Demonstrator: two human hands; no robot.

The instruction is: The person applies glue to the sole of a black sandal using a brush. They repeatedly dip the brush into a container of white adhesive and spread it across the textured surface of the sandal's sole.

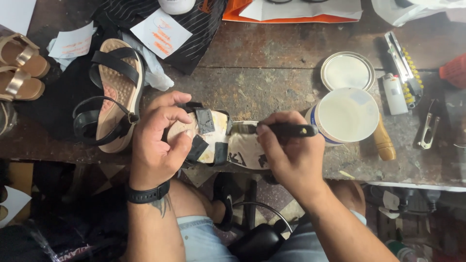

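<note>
At centre frame my left hand (158,140) grips a sandal sole (218,140), underside up, its black strap ends (204,121) folded across it. My right hand (291,155) pinches a black-handled brush (286,129) against the sole, beside the open white glue tub (347,115). I judge I'm mid-gluing; next calls for steady strokes under each strap end while the sole stays pinned.

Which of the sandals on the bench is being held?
The upturned sandal at the bench edge: left hand grips it, right hand holds a brush. The black-strapped sandal and gold pair lie untouched.
</note>
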